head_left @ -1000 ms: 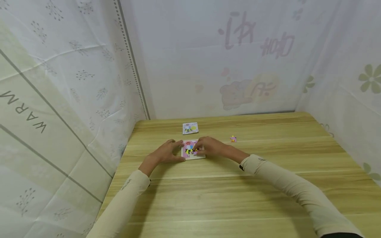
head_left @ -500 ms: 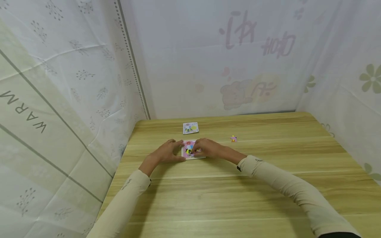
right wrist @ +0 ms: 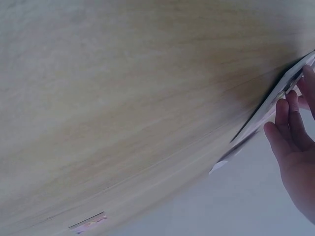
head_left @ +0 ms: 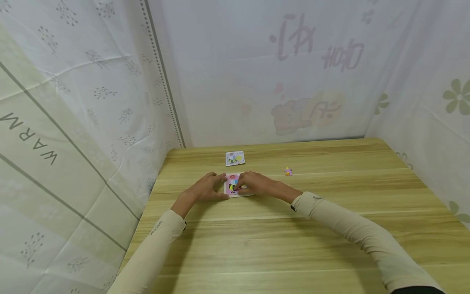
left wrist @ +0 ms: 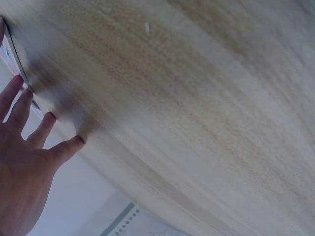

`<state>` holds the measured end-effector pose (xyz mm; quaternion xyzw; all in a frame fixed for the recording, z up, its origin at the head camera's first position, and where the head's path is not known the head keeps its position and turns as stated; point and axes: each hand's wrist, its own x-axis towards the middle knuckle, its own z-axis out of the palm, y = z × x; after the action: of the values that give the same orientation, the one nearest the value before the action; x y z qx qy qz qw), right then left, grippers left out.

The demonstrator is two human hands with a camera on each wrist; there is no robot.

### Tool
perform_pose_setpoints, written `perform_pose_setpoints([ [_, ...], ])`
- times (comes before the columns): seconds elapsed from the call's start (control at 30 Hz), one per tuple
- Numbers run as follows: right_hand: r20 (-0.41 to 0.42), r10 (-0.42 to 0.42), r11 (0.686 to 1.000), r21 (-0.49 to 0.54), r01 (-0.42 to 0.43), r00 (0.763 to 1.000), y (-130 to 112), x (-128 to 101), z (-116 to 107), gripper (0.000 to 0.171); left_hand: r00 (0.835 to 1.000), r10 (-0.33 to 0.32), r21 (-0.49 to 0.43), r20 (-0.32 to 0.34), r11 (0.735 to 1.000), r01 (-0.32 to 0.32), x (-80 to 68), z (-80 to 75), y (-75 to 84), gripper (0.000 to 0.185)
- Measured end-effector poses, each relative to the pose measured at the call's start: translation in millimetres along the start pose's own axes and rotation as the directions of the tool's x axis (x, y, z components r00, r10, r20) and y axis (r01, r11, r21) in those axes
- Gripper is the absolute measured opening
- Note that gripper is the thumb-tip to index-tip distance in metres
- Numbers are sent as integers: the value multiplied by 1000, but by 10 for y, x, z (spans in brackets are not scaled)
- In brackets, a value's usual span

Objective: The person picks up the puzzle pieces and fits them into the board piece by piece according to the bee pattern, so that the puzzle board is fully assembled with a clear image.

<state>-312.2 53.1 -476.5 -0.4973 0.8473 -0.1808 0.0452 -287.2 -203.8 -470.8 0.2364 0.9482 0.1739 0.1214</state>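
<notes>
A small jigsaw puzzle board (head_left: 227, 188) with a pale rim and a bee picture on pink lies on the table. My left hand (head_left: 204, 188) steadies its left side, thumb at the near corner and index finger at the far one. In the left wrist view the left hand (left wrist: 24, 162) has its fingers spread and fairly straight, tips at the board edge and tabletop. My right hand (head_left: 257, 183) bends over the board's right half, thumb and index fingertips together on a puzzle piece, mostly hidden beneath them. The right wrist view shows the right hand's fingers (right wrist: 280, 140) close over the board.
A card with a similar bee picture (head_left: 235, 158) lies behind the board. To the right, a loose pink and yellow puzzle piece (head_left: 288, 171) rests on the wooden table (head_left: 235, 245). Printed curtains (head_left: 235, 81) hang behind and at both sides.
My right hand has shifted slightly left and lower over the board, bringing the puzzle piece against the bee picture. The left hand and the loose piece stay in place.
</notes>
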Motion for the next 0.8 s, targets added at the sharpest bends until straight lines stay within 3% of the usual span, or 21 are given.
perform_pose_setpoints([
  [0.53, -4, 4, 999, -48, -5, 1000, 28, -77, 45, 19, 1000, 4, -2, -1, 1000, -4, 6, 19, 9, 85],
  [0.8, -22, 78, 996, -31, -79, 997, 126, -288, -81, 18, 1000, 1, 1, 1, 1000, -1, -6, 0, 28, 85],
])
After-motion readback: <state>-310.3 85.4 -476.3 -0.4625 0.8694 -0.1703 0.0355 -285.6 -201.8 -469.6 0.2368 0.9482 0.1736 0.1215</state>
